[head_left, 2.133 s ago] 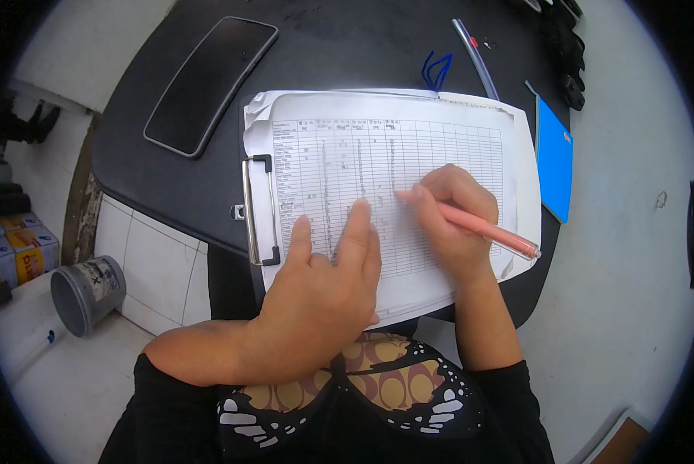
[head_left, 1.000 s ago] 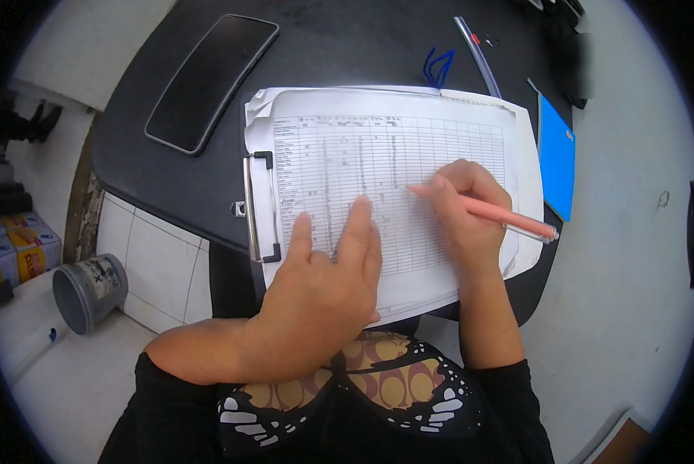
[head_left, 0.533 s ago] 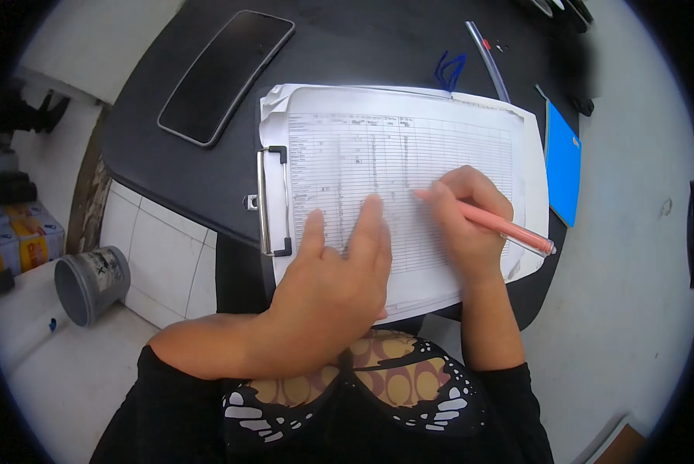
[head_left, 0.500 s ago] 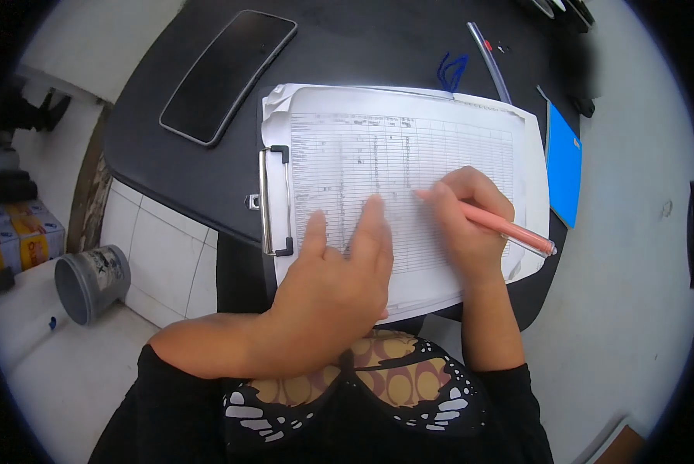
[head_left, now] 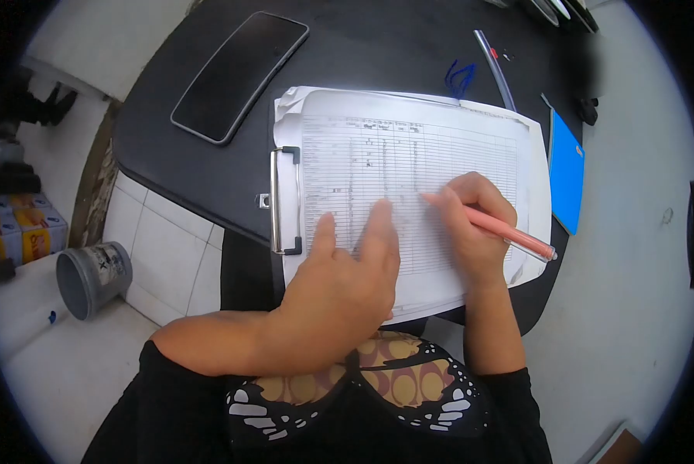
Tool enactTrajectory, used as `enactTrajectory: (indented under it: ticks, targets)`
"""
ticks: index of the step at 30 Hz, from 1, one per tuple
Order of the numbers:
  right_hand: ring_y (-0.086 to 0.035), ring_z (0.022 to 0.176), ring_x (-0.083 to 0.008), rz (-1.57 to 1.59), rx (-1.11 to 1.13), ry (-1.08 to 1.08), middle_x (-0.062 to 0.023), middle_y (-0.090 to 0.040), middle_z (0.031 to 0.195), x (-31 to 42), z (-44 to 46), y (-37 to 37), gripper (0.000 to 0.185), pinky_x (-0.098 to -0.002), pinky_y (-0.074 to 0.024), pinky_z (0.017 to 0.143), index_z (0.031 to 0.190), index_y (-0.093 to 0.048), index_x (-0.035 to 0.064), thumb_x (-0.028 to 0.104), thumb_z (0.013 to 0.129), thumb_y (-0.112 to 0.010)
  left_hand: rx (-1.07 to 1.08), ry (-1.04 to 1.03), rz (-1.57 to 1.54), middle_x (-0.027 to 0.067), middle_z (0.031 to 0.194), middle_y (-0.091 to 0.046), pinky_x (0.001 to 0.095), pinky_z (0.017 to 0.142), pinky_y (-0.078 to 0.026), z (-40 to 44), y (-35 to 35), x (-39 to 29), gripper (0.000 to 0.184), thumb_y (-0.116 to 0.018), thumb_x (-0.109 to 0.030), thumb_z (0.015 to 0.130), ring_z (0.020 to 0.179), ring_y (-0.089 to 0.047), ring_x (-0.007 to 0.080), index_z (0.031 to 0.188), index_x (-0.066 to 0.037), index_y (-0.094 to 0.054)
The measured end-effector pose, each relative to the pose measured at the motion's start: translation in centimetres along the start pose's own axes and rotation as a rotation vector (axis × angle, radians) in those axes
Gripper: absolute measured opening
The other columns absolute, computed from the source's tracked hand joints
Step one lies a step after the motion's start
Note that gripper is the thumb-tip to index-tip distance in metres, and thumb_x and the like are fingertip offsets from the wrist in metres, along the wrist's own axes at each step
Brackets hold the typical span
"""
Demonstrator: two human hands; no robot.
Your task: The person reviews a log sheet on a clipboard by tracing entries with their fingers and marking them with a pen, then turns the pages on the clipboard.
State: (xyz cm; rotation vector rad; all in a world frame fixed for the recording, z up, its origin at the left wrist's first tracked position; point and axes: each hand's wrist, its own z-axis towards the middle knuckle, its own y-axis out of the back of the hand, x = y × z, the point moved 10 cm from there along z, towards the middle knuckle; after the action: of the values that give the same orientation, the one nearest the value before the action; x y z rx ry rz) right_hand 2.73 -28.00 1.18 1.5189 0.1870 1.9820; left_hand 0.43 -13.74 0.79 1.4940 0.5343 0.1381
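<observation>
A stack of printed table sheets [head_left: 455, 155] lies on a clipboard, held at its left side by a metal clip [head_left: 277, 201]. My left hand [head_left: 343, 282] rests on the lower part of the top sheet, two fingers stretched out and apart over the rows. In my right hand [head_left: 475, 224] is a pink pen [head_left: 509, 231], gripped between thumb and fingers. Its tip points left and is at the sheet, near the filled columns; whether it touches the paper I cannot tell. The written entries are too small to read.
The black table [head_left: 161, 162] carries a smartphone [head_left: 239, 77] at the upper left, a blue notebook [head_left: 566, 170] on the right, a clear tube-like strip [head_left: 495, 69] and a blue string [head_left: 460, 77]. On the floor at left stand a grey bucket [head_left: 92, 282] and a carton [head_left: 26, 228].
The table, clipboard and phone appear shifted slightly right and down in the view. Both hands keep nearly the same pose, with the pen still in the right one.
</observation>
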Motion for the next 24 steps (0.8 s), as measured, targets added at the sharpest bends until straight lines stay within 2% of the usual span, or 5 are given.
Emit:
enactTrajectory:
  ticks: [24]
  targets:
    - [-0.054,0.053,-0.0149,-0.090,0.014,0.095,-0.0053,-0.059,0.063,0.8,0.2,-0.3,0.020,-0.0274,-0.0410,0.048,0.064,-0.056,0.0029,-0.001,0.076,-0.073,0.020,-0.001,-0.041,0.0336,0.141,-0.042,0.0483,0.102,-0.042,0.2,0.1,0.0,0.085,-0.076,-0.050,0.071,0.069,-0.063,0.0243,0.127,0.011,-0.054]
